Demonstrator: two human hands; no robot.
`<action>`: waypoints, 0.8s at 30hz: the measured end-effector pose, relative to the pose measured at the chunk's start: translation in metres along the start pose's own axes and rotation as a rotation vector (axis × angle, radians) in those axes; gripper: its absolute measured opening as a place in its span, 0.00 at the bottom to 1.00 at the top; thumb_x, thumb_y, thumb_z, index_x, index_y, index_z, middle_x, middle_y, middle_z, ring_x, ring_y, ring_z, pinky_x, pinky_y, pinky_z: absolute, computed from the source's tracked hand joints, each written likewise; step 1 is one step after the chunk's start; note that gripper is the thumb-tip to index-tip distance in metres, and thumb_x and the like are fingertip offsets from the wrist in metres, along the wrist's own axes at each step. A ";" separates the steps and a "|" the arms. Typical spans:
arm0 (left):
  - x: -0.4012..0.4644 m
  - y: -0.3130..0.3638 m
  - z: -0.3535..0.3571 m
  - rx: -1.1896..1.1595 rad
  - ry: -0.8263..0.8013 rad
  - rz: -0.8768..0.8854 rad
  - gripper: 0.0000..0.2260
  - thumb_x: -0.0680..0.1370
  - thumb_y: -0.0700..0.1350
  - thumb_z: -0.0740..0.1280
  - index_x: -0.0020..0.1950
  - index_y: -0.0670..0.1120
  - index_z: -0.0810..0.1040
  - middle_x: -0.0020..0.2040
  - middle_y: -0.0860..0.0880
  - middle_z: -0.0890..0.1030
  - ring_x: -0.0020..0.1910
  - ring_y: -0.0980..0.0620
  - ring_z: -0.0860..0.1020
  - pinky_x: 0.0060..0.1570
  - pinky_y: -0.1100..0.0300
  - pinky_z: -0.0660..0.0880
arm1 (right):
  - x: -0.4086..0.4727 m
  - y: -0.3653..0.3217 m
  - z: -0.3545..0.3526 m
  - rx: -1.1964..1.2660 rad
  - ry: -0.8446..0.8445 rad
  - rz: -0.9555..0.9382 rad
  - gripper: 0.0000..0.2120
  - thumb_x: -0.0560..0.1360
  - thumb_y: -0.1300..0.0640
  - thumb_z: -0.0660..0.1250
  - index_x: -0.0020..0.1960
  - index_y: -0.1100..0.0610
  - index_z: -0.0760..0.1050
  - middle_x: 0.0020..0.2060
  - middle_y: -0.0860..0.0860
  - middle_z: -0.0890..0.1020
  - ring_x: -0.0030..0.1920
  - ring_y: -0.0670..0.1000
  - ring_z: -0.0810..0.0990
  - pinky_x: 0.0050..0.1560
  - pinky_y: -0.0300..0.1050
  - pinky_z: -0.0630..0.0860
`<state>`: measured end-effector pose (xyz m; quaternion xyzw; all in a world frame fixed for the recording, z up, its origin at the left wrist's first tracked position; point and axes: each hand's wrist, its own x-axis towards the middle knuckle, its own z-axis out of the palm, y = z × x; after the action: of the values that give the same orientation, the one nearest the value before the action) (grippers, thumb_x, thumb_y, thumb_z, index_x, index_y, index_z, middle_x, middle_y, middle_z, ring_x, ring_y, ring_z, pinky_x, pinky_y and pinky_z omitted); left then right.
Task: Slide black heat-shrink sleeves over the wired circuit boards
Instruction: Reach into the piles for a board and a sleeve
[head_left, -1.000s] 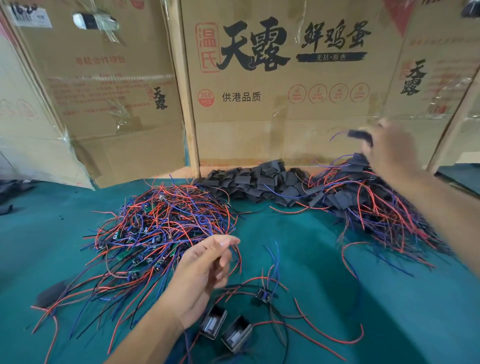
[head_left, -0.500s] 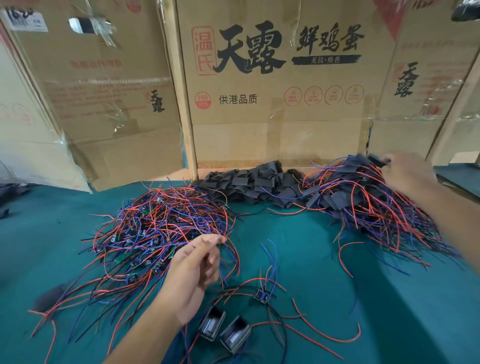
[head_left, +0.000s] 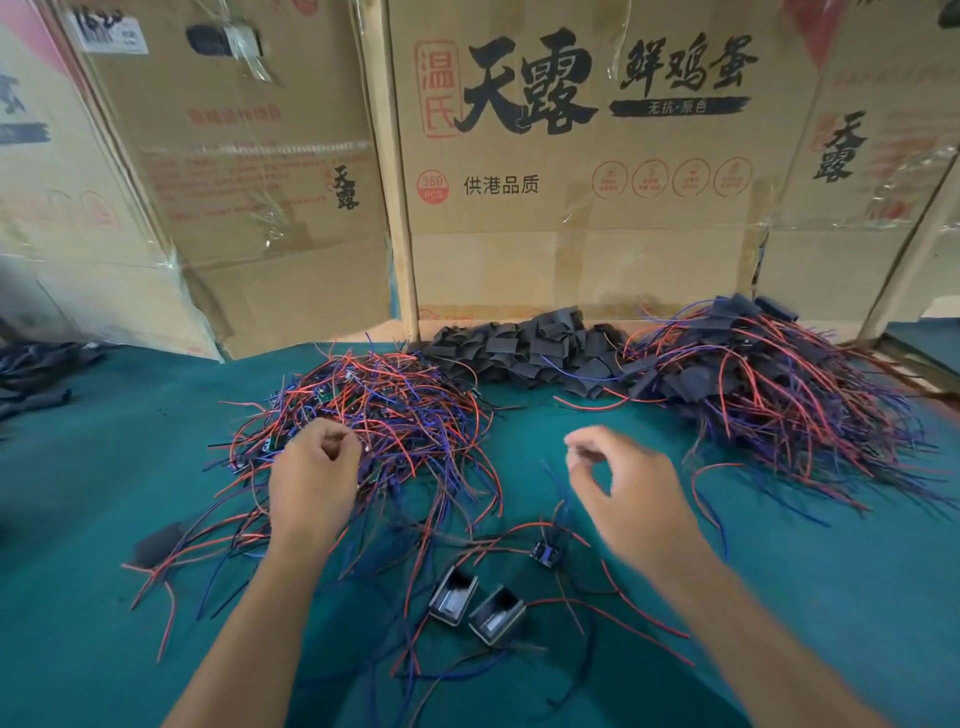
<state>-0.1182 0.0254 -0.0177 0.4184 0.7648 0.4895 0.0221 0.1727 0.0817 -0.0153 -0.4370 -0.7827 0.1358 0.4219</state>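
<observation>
On the green table, a tangle of red, blue and black wired circuit boards lies at about ten o'clock from the middle of the view. The left hand sits over the near edge of this heap, its fingers curled in toward the palm; motion blur hides whether they pinch a wire, so I cannot tell what they hold, if anything. The right hand hovers above the table at about two o'clock from the left hand, apart from any pile, thumb and forefinger bent toward each other with a gap between them and nothing visible in the grasp.

At twelve o'clock, against the cardboard boxes, rests a heap of loose black heat-shrink sleeves. At two o'clock, touching that heap, lies a pile of sleeved boards with red and blue leads fanning out toward the near right.

Near six o'clock, between the two forearms, stand two small open-topped black housings side by side, with a small blue component just beyond them amid loose wires. A single flat sleeve lies at eight o'clock.
</observation>
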 end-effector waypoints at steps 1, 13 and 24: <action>0.003 -0.005 -0.002 0.079 0.008 -0.001 0.06 0.80 0.45 0.65 0.43 0.50 0.78 0.38 0.54 0.80 0.38 0.49 0.77 0.37 0.55 0.70 | -0.007 0.001 0.007 -0.022 -0.005 -0.023 0.07 0.76 0.59 0.68 0.54 0.55 0.79 0.42 0.44 0.84 0.45 0.45 0.81 0.50 0.43 0.76; 0.018 -0.028 -0.029 0.386 -0.329 0.010 0.11 0.74 0.39 0.73 0.37 0.53 0.77 0.37 0.52 0.78 0.39 0.47 0.76 0.40 0.57 0.71 | -0.017 0.017 0.021 -0.056 -0.056 -0.109 0.06 0.75 0.61 0.69 0.51 0.56 0.79 0.42 0.44 0.82 0.45 0.49 0.80 0.50 0.52 0.77; -0.005 -0.005 -0.014 0.632 -0.338 0.073 0.07 0.75 0.45 0.69 0.48 0.45 0.73 0.44 0.47 0.78 0.45 0.42 0.76 0.41 0.52 0.73 | -0.022 0.013 0.023 -0.075 -0.033 -0.157 0.06 0.74 0.62 0.70 0.48 0.53 0.78 0.40 0.43 0.81 0.43 0.44 0.74 0.47 0.44 0.72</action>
<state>-0.1239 0.0109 -0.0165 0.5067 0.8484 0.1533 0.0006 0.1683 0.0750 -0.0485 -0.3877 -0.8259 0.0801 0.4016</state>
